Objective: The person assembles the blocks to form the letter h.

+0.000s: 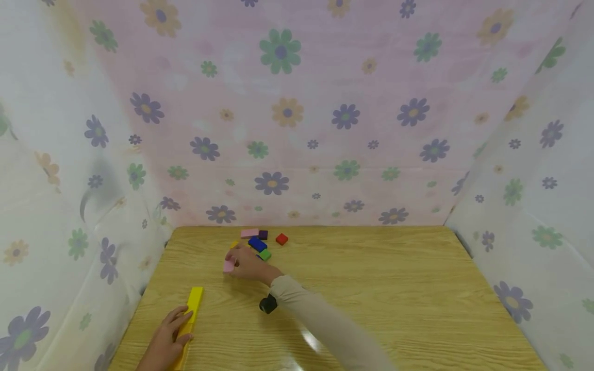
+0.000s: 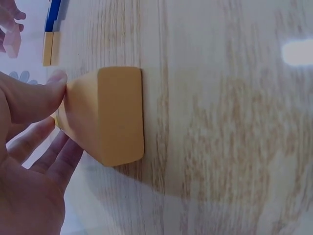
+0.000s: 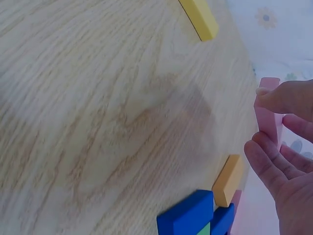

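Observation:
My right hand (image 1: 250, 265) pinches a pink block (image 1: 229, 266) between thumb and fingers, just left of the group of coloured blocks. In the right wrist view this pink block (image 3: 268, 115) appears above the tabletop, tilted a little. At the front left, my left hand (image 1: 163, 341) grips a yellow block row lying lengthwise on the table, thumb on one side and fingers on the other. A bright yellow block (image 1: 196, 299) forms its far end, and an orange-yellow block (image 2: 121, 117) its near end. My hand partly hides where the two meet.
Beyond my right hand lie a blue block (image 1: 257, 244), a green block (image 1: 265, 254), another pink block (image 1: 249, 234) and a dark purple block (image 1: 263, 235). A red block (image 1: 281, 239) sits apart to their right. Flowered cloth (image 1: 315, 170) encloses the wooden table (image 1: 394, 288) at the back and sides.

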Demonstrator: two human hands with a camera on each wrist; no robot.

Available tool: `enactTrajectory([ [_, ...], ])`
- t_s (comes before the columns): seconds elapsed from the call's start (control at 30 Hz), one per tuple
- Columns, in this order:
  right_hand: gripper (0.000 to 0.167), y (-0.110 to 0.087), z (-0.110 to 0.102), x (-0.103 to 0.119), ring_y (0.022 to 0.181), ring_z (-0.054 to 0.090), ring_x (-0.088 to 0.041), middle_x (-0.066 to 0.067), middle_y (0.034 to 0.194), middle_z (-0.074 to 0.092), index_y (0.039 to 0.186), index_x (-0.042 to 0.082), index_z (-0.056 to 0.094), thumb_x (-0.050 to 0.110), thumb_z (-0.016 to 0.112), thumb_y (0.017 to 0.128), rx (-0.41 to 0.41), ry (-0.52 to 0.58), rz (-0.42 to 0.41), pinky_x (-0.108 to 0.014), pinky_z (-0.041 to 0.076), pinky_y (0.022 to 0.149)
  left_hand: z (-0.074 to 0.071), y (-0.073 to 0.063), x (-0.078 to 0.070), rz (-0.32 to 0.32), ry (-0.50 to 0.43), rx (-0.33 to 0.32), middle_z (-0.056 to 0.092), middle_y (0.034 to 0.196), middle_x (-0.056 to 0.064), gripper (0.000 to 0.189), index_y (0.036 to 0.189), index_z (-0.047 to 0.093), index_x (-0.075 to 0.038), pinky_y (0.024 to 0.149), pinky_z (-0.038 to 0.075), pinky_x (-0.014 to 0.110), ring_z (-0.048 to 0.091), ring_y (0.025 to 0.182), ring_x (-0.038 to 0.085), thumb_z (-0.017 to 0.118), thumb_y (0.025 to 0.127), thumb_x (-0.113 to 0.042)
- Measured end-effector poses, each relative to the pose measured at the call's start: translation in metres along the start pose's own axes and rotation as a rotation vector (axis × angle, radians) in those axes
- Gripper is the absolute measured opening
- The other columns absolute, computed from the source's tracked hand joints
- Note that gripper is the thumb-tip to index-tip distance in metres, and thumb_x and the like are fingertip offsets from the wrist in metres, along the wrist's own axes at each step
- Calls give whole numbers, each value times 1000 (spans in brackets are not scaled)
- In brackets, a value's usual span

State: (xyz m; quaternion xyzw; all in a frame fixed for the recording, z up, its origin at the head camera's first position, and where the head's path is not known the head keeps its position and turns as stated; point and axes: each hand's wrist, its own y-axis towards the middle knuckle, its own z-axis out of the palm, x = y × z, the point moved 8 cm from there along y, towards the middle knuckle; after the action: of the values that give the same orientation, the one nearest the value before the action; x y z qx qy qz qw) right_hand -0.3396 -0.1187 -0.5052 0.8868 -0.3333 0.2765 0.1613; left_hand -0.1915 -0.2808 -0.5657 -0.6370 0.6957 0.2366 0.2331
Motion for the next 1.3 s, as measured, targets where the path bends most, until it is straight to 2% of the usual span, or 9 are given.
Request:
enactTrajectory([
  [0.17, 28, 3, 14, 2, 80, 49, -5, -3, 106, 51, 111, 5, 62, 12, 70, 85, 22, 44, 24, -12, 42, 70, 0, -1, -1, 15, 13, -30, 51, 128, 20, 48, 120, 62, 8, 85, 48, 47, 54, 111, 38, 77, 75, -1],
  [0.27, 28, 5, 17, 8, 81, 48, -6, -3, 107, 52, 111, 5, 62, 15, 70, 86, 14, 27, 19, -11, 42, 70, 1, 0, 0, 14, -16, -30, 50, 130, 21, 48, 121, 61, 8, 84, 49, 46, 54, 111, 39, 75, 76, 1],
  [0.4, 28, 9, 24, 16, 85, 47, -6, -3, 108, 52, 112, 6, 63, 19, 69, 88, 15, 4, 11, -11, 41, 72, 4, 1, 3, -15, -55, -7, 47, 133, 21, 49, 123, 58, 9, 86, 48, 46, 50, 115, 41, 74, 78, 1],
  [0.6, 29, 20, 44, 18, 85, 44, -5, -1, 104, 49, 113, 6, 62, 16, 69, 87, 45, -19, 30, -11, 39, 73, 4, -2, 8, -54, -43, 17, 47, 134, 20, 50, 124, 58, 7, 90, 45, 49, 49, 118, 41, 74, 78, -1],
  [0.8, 32, 27, 59, 12, 83, 45, -3, 0, 107, 49, 114, 8, 62, 21, 71, 87, 56, -40, 101, -11, 40, 75, 2, -2, 5, -23, -39, -14, 49, 132, 19, 48, 123, 60, 7, 87, 48, 46, 51, 116, 38, 74, 77, 0],
  [0.93, 33, 26, 65, 13, 81, 46, -3, -2, 107, 50, 115, 7, 61, 23, 70, 88, 48, -21, 111, -11, 41, 73, 2, 1, 3, -16, -44, -27, 50, 132, 18, 48, 123, 61, 6, 85, 49, 44, 52, 114, 36, 74, 78, -1],
  [1.3, 31, 33, 81, 19, 95, 51, -6, -5, 117, 47, 120, 6, 59, 22, 62, 94, 41, -20, 124, -14, 43, 81, 5, 1, 10, -93, -65, 23, 48, 135, 15, 48, 125, 60, 4, 89, 47, 42, 50, 118, 34, 73, 79, 1],
])
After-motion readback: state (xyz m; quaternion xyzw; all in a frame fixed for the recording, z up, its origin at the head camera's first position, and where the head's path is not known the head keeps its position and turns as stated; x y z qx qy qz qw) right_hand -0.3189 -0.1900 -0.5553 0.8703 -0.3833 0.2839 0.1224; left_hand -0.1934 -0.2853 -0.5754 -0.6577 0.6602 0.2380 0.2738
